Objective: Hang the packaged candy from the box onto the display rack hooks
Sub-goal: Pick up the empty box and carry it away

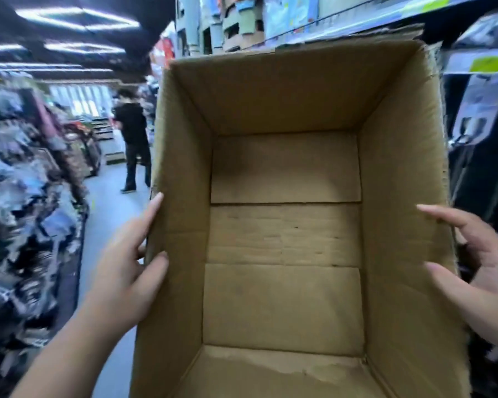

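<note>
We are looking down into an open cardboard box [285, 96], which is being held up in a shop aisle between both hands, its open top tilting toward the camera. Its inner walls and floor flaps [282, 305] are showing as bare brown cardboard, with a paler scuffed patch on the near wall.

The left hand [121, 277] is gripping the box's left wall. Its thumb [156, 271] is hooking over the rim onto the inner face, the index finger [154, 208] is lying straight along the outer edge, and the other fingers are passing behind the wall. The right hand [483, 271] is gripping the right wall in like manner. One fingertip [423, 208] and the thumb [434, 270] are reaching over the rim onto the inner face, while the palm is sitting outside. The remaining fingers are curling behind the wall, and we cannot tell how firmly they are pressing.

Left of the box, a blurred bank of dark mixed goods [20, 196] is running along the aisle. A person in dark clothes [133, 133] is standing farther down the grey floor [110, 211], well apart from the box. To the right, dark hanging packs [477, 116] are showing just beside the box, under a shelf edge bearing a yellow-green label [486, 64]. Beyond the far rim, shelved goods [242, 21] in blue and green are appearing, too blurred to identify. Strip lights [78, 18] are glowing on the dark ceiling.
</note>
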Tool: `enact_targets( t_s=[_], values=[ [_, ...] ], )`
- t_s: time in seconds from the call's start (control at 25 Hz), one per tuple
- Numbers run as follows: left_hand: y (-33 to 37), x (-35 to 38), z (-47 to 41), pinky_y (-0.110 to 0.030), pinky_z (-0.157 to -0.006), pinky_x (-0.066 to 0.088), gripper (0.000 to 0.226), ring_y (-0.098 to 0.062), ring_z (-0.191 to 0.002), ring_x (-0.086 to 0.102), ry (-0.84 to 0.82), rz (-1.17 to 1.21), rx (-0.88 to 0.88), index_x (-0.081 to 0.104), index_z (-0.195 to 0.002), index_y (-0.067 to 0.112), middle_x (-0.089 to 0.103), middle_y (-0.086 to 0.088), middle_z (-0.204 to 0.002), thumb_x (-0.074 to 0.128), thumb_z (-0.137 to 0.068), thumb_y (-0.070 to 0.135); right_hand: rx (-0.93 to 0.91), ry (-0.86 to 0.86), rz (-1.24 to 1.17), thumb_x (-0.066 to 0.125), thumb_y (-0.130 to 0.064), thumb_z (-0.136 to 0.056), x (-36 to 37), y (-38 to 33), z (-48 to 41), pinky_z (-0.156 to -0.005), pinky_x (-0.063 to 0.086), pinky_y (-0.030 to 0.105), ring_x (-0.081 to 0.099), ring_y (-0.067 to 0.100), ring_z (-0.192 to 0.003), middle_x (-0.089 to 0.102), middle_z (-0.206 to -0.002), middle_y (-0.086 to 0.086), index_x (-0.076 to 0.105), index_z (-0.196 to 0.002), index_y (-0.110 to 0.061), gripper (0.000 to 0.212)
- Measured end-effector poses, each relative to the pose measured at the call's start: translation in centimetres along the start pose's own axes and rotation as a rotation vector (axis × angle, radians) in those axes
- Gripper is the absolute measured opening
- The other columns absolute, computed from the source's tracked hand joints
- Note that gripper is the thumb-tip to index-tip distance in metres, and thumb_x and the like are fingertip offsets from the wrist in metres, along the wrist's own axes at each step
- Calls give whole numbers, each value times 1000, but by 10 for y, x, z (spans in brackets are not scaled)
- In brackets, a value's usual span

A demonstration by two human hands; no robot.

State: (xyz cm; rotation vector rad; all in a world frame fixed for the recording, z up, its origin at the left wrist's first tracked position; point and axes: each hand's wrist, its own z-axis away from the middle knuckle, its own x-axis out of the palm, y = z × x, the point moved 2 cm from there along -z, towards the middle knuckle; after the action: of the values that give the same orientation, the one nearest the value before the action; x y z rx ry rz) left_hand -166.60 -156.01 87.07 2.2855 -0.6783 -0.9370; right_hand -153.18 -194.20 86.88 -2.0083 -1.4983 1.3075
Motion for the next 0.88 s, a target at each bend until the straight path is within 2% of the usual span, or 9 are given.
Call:
enact_targets(
  t_s=[0.04, 0.12, 0.2, 0.32, 0.4, 0.48, 0.56, 0.68, 0.88],
  values=[
    [8, -4, 1, -40, -93, 54, 79, -7, -120, 57, 24, 0, -10, 31, -140, 68, 50, 40, -129, 56, -86, 16, -31, -31, -23, 68, 4, -80, 17, -1, -11, -99, 48, 59, 59, 24, -122, 58, -130, -20, 49, -134, -50, 79],
    [-17, -25, 4, -45, -100, 52, 78, -7, -123, 56, 61, -51, -57, 33, -140, 68, 53, 36, -129, 52, -84, 17, -38, -76, -81, 66, 13, -79, 49, 4, -32, -101, 50, 43, 63, 13, -111, 62, -125, -22, 52, -130, -50, 82],
    [-48, -44, 0, -57, -99, 51, 76, -20, -121, 60, 110, -77, -167, 34, -143, 64, 58, 20, -132, 52, -84, 19, -71, -144, -123, 64, 15, -80, 86, 6, -61, -86, 53, 22, 68, 18, -88, 67, -113, -24, 53, -125, -55, 84],
    [-80, -59, -21, -63, -86, 53, 78, -32, -104, 63, 112, -205, -227, 29, -146, 61, 60, -1, -125, 52, -82, 23, -67, -242, -136, 65, 6, -83, 141, 6, -98, -85, 52, 39, 62, 54, -88, 68, -106, -8, 50, -126, -59, 80],
    [-105, -71, -40, -58, -79, 55, 81, -31, -93, 64, 139, -284, -247, 26, -146, 63, 60, -7, -117, 53, -81, 22, -42, -301, -120, 63, 2, -85, 178, 5, -129, -86, 51, 59, 59, 59, -94, 69, -107, 1, 47, -126, -62, 77],
    [-129, -83, -62, -52, -78, 56, 83, -29, -87, 66, 164, -291, -258, 26, -144, 66, 61, -2, -114, 57, -85, 15, -46, -347, -141, 62, -4, -88, 214, 4, -159, -77, 51, 69, 60, 59, -91, 68, -106, 21, 43, -128, -65, 75],
    [-152, -90, -85, -53, -80, 56, 86, -33, -85, 67, 172, -300, -281, 27, -145, 65, 61, -1, -120, 59, -87, 9, -47, -388, -170, 61, -5, -89, 247, 6, -189, -72, 53, 69, 62, 58, -84, 68, -109, 19, 42, -127, -67, 75],
    [-187, -92, -118, -58, -83, 55, 84, -37, -93, 65, 183, -346, -316, 25, -148, 60, 59, -8, -124, 57, -84, 16, -82, -396, -187, 60, 0, -87, 286, 12, -233, -73, 55, 62, 62, 55, -82, 65, -116, -14, 44, -125, -66, 77],
    [-253, -69, -187, -57, -72, 57, 83, -39, -81, 66, 225, -381, -349, 25, -146, 63, 58, -4, -110, 51, -77, 24, -130, -423, -200, 59, 1, -86, 353, 43, -326, -68, 54, 43, 55, 42, -60, 69, -113, -10, 43, -121, -68, 79]
  ],
)
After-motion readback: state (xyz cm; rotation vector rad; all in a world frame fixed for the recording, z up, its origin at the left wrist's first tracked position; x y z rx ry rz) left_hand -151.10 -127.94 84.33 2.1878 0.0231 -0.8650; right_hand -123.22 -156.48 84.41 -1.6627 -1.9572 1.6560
